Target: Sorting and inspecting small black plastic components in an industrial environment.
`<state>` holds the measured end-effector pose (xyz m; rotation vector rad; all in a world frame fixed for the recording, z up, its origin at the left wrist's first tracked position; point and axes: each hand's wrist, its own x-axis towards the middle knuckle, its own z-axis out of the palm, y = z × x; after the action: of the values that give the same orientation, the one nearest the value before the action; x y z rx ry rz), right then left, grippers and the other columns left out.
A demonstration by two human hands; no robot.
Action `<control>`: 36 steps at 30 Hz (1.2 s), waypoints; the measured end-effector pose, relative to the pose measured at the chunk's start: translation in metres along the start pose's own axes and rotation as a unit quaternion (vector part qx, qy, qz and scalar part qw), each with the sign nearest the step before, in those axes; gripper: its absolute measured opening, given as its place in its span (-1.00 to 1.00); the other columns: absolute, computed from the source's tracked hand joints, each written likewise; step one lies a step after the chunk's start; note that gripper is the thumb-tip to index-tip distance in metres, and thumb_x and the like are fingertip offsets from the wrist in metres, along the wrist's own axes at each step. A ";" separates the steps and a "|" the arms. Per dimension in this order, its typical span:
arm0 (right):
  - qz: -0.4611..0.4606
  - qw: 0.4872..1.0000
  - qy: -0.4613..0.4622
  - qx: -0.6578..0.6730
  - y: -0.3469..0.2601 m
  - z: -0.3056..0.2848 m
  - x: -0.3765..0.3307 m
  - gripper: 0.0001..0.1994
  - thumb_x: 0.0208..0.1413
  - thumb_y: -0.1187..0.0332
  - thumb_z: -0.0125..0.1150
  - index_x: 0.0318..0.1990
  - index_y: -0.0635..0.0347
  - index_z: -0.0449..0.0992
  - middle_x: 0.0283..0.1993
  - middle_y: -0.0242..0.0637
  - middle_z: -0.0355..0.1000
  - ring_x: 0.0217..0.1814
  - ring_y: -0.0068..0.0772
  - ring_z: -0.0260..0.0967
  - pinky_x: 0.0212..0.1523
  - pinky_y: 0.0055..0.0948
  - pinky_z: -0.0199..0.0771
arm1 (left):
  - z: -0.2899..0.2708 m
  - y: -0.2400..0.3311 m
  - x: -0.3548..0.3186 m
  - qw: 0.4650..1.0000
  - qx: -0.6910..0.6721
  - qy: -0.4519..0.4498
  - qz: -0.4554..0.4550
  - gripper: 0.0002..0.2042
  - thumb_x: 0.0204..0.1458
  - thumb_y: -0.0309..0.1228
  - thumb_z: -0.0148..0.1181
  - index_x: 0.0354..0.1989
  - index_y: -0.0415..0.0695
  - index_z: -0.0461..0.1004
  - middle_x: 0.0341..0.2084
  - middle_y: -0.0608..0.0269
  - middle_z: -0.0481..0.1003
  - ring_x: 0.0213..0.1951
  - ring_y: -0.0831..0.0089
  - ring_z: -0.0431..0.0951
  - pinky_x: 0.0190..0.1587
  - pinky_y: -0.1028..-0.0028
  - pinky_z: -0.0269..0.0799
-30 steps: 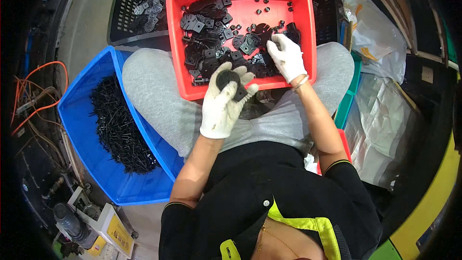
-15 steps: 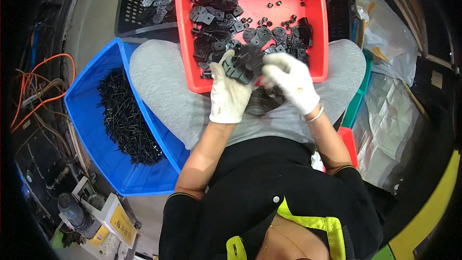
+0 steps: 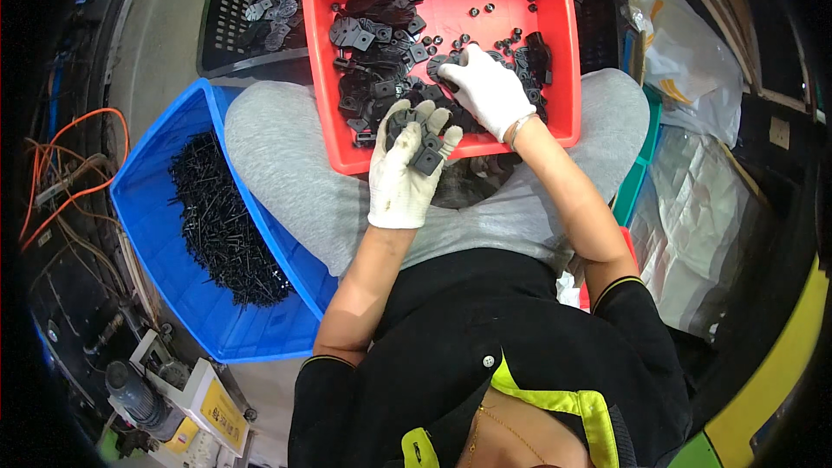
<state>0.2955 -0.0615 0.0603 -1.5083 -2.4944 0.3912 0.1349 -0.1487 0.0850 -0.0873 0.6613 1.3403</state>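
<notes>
My left hand (image 3: 404, 165), in a white work glove, holds a flat black plastic part (image 3: 426, 156) with a rounded end and a squared tab, the thumb laid across it. This hand is at the near left edge of a red tray (image 3: 568, 61) resting on my lap. Inside the tray my right hand (image 3: 490, 91), also gloved, reaches down with bent fingers among the black parts. Its fingertips touch a round-ended black part (image 3: 438, 68); whether they grip it is hidden. A heap of similar parts (image 3: 381, 65) fills the tray's left side, and small black round pieces (image 3: 474, 11) lie scattered.
Left of my leg stands a blue bin (image 3: 160, 251) holding many thin black pieces (image 3: 227, 225). Behind the tray is a black perforated crate (image 3: 227, 22) with more parts. Orange cable (image 3: 121, 134) and a small motor (image 3: 130, 386) are at far left, plastic sheeting (image 3: 689, 225) at right.
My right hand has moved from beside the left hand, forward into the tray. The dark pieces between both hands have separated; one part stays in my left hand, now drawn slightly nearer and turned.
</notes>
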 end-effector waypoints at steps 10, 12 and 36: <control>0.214 0.792 0.156 0.550 -0.022 -0.018 -0.034 -0.60 -0.04 0.55 0.24 -0.01 0.31 0.31 -0.13 -0.28 0.37 -0.18 -0.54 0.41 -0.18 -0.52 0.48 | 0.002 0.000 0.002 1.000 0.010 0.013 0.007 -0.61 0.08 -0.34 0.20 0.07 -0.05 0.27 -0.04 0.10 0.40 -0.02 0.19 0.45 -0.02 0.16 0.45; 0.228 0.778 0.154 0.565 -0.026 -0.021 -0.038 -0.58 -0.03 0.66 0.23 0.01 0.36 0.24 -0.12 -0.15 0.37 -0.17 -0.42 0.44 -0.16 -0.47 0.56 | 0.001 -0.001 0.003 1.000 -0.003 0.007 0.001 -0.58 0.05 -0.27 0.24 0.07 -0.02 0.28 -0.06 0.13 0.40 -0.06 0.22 0.45 -0.09 0.24 0.46; -0.031 0.960 0.134 0.243 -0.111 -0.032 -0.049 -0.63 -0.31 0.34 0.41 -0.24 0.10 0.50 -0.23 -0.26 0.41 -0.19 -0.15 0.33 -0.14 -0.26 0.33 | -0.006 0.012 -0.021 0.994 -0.085 -0.070 0.002 -0.39 0.07 -0.33 0.15 0.31 0.07 0.07 0.20 0.02 0.23 0.22 0.02 0.22 0.23 0.03 0.19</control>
<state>0.2351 -0.1510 0.1255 -1.1906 -2.0339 0.6794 0.1198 -0.1660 0.0942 -0.1275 0.4292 1.3903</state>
